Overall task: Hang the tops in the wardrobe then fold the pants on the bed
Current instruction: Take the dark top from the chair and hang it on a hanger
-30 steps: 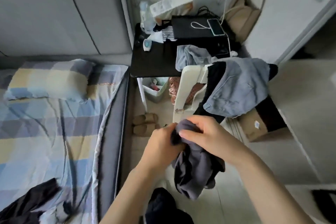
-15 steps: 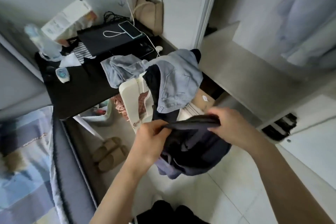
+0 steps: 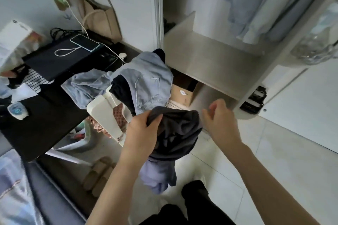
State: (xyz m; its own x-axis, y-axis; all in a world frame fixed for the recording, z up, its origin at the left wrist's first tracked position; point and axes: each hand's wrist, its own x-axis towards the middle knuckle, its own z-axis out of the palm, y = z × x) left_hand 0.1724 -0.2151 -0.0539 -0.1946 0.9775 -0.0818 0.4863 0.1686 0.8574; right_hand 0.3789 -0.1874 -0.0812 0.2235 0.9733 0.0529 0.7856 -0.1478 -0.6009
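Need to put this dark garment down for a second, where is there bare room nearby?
The pale wardrobe shelf below the hanging light-blue shirts is bare. The white tiled floor right of it is open. The black desk and the white chair under blue jeans are crowded.

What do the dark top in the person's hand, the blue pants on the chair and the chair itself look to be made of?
Dark top: soft knit cloth, likely cotton jersey; matte, bunching into limp folds where the left hand grips it.
Blue pants: seemingly denim; faded, with a stitched patch pocket and heavy seams.
Chair: probably moulded plastic; smooth, cream, slightly glossy, with rounded edges.
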